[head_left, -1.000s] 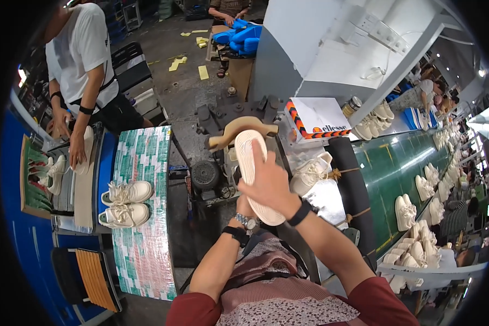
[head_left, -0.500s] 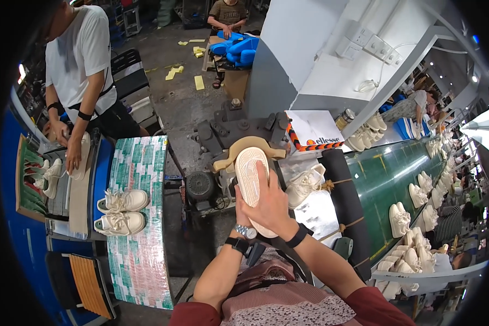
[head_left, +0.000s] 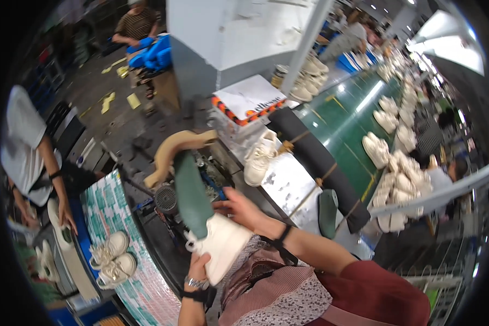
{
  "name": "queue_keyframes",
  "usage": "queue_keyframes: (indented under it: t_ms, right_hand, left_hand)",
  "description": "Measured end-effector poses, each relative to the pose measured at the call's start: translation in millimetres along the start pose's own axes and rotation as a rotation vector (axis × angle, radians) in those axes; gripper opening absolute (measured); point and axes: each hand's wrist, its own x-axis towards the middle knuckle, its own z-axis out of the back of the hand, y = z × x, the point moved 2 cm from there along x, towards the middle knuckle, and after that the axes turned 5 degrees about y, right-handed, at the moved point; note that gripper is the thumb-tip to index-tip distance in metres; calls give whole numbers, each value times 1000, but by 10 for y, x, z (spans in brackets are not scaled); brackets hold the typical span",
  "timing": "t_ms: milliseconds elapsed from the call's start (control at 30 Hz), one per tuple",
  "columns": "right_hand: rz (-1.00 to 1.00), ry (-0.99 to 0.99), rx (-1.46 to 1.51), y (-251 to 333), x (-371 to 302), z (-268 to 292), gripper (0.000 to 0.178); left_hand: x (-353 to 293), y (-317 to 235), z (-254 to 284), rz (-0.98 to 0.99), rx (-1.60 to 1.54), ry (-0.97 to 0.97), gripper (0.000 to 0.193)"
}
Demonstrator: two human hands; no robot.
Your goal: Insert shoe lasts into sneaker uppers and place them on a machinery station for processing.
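My left hand (head_left: 197, 270) is closed on a cream lace-up sneaker (head_left: 225, 247), held low and tilted in front of my apron. Beyond it a long green sole-shaped form (head_left: 191, 190) runs from a tan curved bar (head_left: 171, 155) down to the shoe's near end; whether it reaches inside the shoe I cannot tell. My right hand (head_left: 242, 209) is just above the shoe, fingers stretched out and apart, beside the green form. The picture is somewhat smeared by motion.
Right of the machine's motor (head_left: 165, 198), another cream sneaker (head_left: 259, 157) sits on a metal top. A pair of sneakers (head_left: 111, 255) stands on the taped table at left. A green conveyor (head_left: 337, 125) with shoes lies right. A co-worker (head_left: 32, 146) handles a shoe at far left.
Both hands have come down and toward me with the shoe, off the tan bar. The right hand has let go of the shoe, and the green form shows. My view has turned right.
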Motion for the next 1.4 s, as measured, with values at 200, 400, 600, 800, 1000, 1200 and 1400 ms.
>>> queue_keyframes:
  t_ms: [200, 400, 600, 800, 1000, 1200, 1400]
  right_hand:
    - [47, 296, -119, -45, 568, -776, 66]
    - [377, 340, -340, 396, -244, -262, 98]
    - [673, -425, -656, 1114, -1596, 1524, 102]
    - [454, -1557, -1187, 999, -2653, 2996, 80]
    - [493, -1484, -1117, 305, -2716, 3611, 68]
    - [562, -1350, -1222, 508, -2415, 3358, 85]
    - [518, -1281, -1154, 564, -2195, 3329, 74]
  left_hand:
    - [-521, 33, 355, 44, 290, -133, 69]
    - [-104, 270, 455, 109, 516, -434, 58]
    - [1512, 328, -810, 90, 713, -158, 63]
    - [3249, 598, -2075, -58, 1129, 136, 54]
    - [4122, 815, -1877, 106, 1788, -2, 54]
    - [3706, 893, -2278, -22, 1509, 324, 66]
    - [3843, 1302, -3759, -277, 1690, 1113, 69]
